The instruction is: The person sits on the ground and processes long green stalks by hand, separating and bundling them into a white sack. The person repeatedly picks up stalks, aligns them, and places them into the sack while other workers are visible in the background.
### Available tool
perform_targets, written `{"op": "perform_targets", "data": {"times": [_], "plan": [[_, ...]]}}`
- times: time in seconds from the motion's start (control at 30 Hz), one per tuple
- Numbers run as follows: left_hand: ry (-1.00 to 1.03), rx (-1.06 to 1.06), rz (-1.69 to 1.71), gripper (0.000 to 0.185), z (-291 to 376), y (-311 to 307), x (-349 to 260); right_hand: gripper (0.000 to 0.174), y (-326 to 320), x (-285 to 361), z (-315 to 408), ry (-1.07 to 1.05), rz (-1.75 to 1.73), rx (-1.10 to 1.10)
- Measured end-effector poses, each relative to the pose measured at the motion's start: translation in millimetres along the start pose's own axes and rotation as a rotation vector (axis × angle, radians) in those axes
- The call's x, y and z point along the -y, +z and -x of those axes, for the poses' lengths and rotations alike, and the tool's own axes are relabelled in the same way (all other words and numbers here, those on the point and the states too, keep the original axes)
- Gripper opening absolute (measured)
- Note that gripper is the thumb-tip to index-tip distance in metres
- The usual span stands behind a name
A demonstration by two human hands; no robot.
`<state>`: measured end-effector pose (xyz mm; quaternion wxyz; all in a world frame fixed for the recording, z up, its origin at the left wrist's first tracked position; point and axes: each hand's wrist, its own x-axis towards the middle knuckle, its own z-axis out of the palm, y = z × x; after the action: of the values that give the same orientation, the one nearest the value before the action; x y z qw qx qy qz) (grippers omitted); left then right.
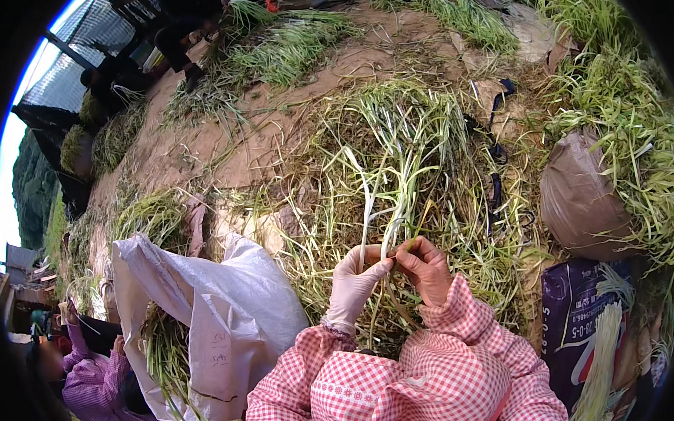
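Note:
My left hand, in a thin pale glove, is closed around the white lower ends of a few pale stalks of an onion-like plant. Their green tops point away from me. My right hand, ungloved, meets it at the stalks and pinches a yellow-green leaf between thumb and finger. Beneath and beyond both hands spreads a heap of loose stalks and trimmed leaves. Whether the pinched leaf is still joined to the stalks is unclear.
A white woven sack with green stalks stands at left; a person in purple checks sits beyond it. At right are a brown bag, a leafy pile and pale stalks on a dark printed sack. Dark straps lie ahead.

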<state>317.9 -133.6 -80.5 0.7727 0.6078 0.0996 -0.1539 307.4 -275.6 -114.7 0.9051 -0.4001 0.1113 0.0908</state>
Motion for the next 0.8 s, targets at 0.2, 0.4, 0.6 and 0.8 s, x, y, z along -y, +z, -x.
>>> {"op": "perform_targets", "data": {"times": [0.2, 0.4, 0.6, 0.8], "plan": [[-0.092, -0.233, 0.336, 0.015, -16, -15, 9, 0.009, -35, -6, 1, -0.013, -0.518, 0.200], [0.143, -0.194, 0.624, 0.008, -19, -56, -9, 0.008, -163, -5, 62, 0.456, -0.044, -0.143], [0.000, -0.120, 0.326, 0.018, -8, -28, -6, 0.030, -111, 81, 55, 0.319, 1.978, -0.018], [0.003, -0.020, 0.055, 0.019, 7, 0, -11, 0.024, 16, 52, 1, -0.207, 0.760, 0.185]]}}
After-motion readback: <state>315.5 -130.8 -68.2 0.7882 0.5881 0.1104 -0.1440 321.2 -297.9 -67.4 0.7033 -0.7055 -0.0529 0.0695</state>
